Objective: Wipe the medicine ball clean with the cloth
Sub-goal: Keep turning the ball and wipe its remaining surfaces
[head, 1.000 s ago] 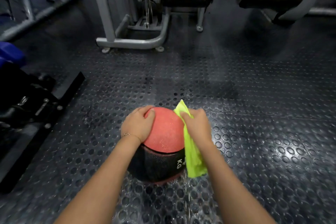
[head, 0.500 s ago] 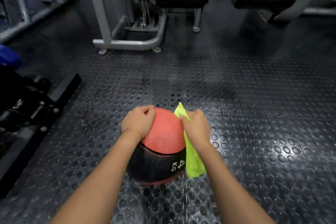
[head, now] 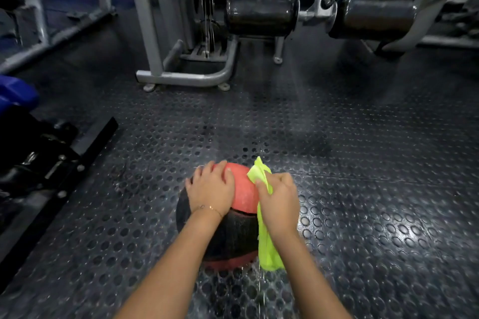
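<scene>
Here my left hand (head: 210,190) lies flat on the medicine ball (head: 243,189) — right hand (head: 280,202) grasps the neon-yellow cloth (head: 267,248) against its side.

Both bare forearms reaching forward and down, left hand (head: 210,190) spread palm-down on the medicine ball (head: 245,189), right hand (head: 281,203) curled around the cloth (head: 268,251)

The medicine ball (head: 242,190) looked grainy and matt on its red cap, faintly shiny on its black band; the cloth (head: 268,254) against it was thin, soft fabric; under the ball the floor (head: 375,202) was glossy studded rubber; beyond the ball, the machine frame (head: 145,21) was smooth painted metal.
</scene>
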The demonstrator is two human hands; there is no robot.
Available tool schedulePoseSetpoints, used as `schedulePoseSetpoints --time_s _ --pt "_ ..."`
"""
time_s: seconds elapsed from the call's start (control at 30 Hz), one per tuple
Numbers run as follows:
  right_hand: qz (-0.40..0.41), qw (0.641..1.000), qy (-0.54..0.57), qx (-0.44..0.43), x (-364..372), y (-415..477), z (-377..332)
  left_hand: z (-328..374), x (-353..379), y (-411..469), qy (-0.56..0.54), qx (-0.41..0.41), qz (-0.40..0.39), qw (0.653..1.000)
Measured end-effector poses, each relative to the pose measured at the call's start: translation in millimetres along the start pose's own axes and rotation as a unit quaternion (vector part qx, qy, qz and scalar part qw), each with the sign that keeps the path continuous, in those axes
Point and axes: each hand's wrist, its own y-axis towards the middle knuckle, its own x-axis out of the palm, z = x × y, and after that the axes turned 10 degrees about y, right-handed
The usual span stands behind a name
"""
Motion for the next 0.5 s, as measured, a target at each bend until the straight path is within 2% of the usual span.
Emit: schedulePoseSetpoints --time_s 0.1,0.17,0.23,0.37,0.43,0.5 --pt "0.015 0.994 0.001 -0.111 3.3 -41.3 -0.2 -3.1 -2.7 24.6 -0.026 0.01 -0.021 0.999" --pt "0.015 0.989 0.001 -0.149 3.6 -45.4 2.4 -9.4 -1.5 30.8 -0.033 0.034 -0.032 0.998" --pt "-0.001 0.995 -0.001 -0.098 6.0 -19.7 4.7 -14.1 -1.6 28.4 -0.039 0.048 -0.03 0.998" --pt "-0.026 0.994 0.041 0.103 12.2 37.0 21.5 -17.6 -3.8 26.4 -0.056 0.039 -0.016 0.998" --pt "-0.033 0.993 -0.016 0.108 16.8 44.3 30.0 -17.3 -3.2 26.2 -0.059 0.03 -0.011 0.998" --pt "-0.002 0.997 -0.043 0.067 16.6 40.8 30.2 -17.2 -2.0 25.3 -0.061 0.021 -0.004 0.998"
